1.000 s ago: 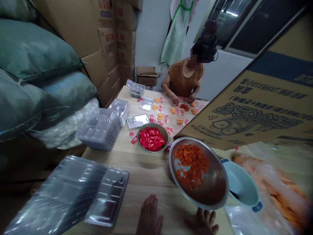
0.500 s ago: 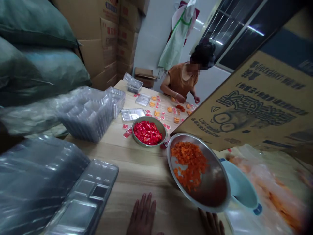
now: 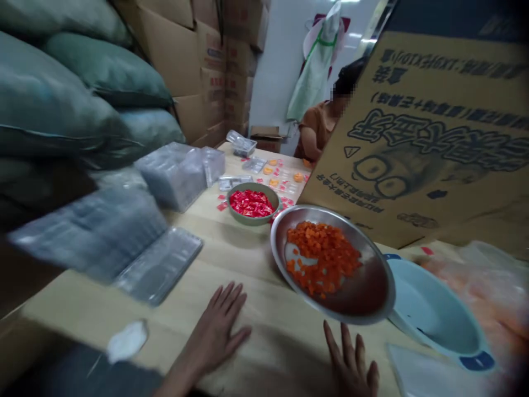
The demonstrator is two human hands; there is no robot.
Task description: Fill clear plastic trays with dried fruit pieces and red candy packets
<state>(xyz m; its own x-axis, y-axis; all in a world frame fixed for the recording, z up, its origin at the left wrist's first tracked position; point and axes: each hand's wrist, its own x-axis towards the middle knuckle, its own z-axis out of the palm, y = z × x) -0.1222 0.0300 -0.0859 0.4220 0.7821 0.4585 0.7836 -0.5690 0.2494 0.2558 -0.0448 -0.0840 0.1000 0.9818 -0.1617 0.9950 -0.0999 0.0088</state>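
My left hand [image 3: 219, 325] lies on the light wooden table [image 3: 231, 264], fingers stretched out, with nothing in it. My right hand [image 3: 351, 364] is just below the near rim of a metal bowl [image 3: 374, 275], its fingers spread and holding nothing. Whether it touches the bowl I cannot tell. Small orange pieces [image 3: 326, 253] lie in this bowl, which is tilted and overlaps a light blue basin [image 3: 438, 303]. Farther back stands a green bowl [image 3: 253, 220] full of shiny red packets [image 3: 251, 203].
Clear plastic trays [image 3: 161, 264] are stacked on the left, with more stacks [image 3: 173, 171] behind. A large cardboard box [image 3: 413, 165] leans at the right. Behind it, a person [image 3: 316, 129] in a brown top sits by small packets. A white crumpled thing [image 3: 127, 342] lies near the table edge.
The view has shifted, showing more of the near table edge and of both hands. The box now covers more of the other person. Both of my hands stay open.
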